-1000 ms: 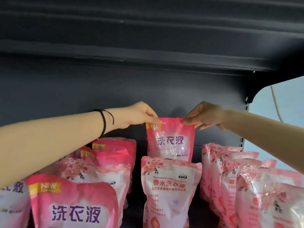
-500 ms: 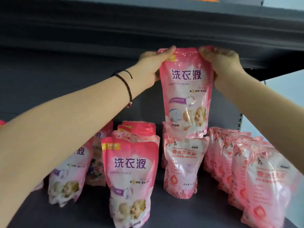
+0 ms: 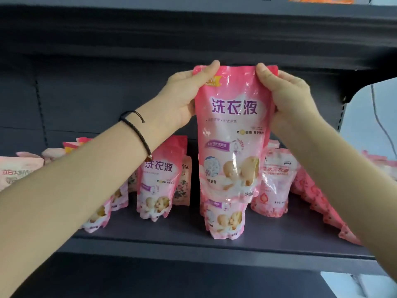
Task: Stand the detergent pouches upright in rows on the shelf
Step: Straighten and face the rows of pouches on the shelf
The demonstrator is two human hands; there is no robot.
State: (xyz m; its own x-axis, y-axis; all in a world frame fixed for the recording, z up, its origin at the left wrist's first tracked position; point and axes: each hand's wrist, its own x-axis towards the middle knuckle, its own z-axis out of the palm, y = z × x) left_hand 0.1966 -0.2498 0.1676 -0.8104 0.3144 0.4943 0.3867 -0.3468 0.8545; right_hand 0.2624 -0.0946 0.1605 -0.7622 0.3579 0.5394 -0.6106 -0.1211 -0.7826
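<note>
Held pouch: a pink detergent pouch (image 3: 233,134) hangs upright in the air in front of the shelf, printed face toward the camera, its bottom edge overlapping the top of a pouch standing below it.
Left hand (image 3: 182,100): at 9 o'clock of the held pouch, grip clenched on its upper left corner, thumb across the front near the yellow tag; a black cord bracelet (image 3: 137,131) circles the wrist.
Right hand (image 3: 290,100): at 3 o'clock of the held pouch, grip clenched on its upper right corner and side edge.
Front pouch (image 3: 224,218): upright on the dark shelf (image 3: 182,231), at 6 o'clock of the held pouch.
Left pouch (image 3: 158,179): upright, at 8 o'clock of the held pouch, with more pouches partly hidden behind the left forearm.
Right pouch (image 3: 274,183): upright, at 4 o'clock, paler pink; a leaning row (image 3: 318,198) continues beyond it.
</note>
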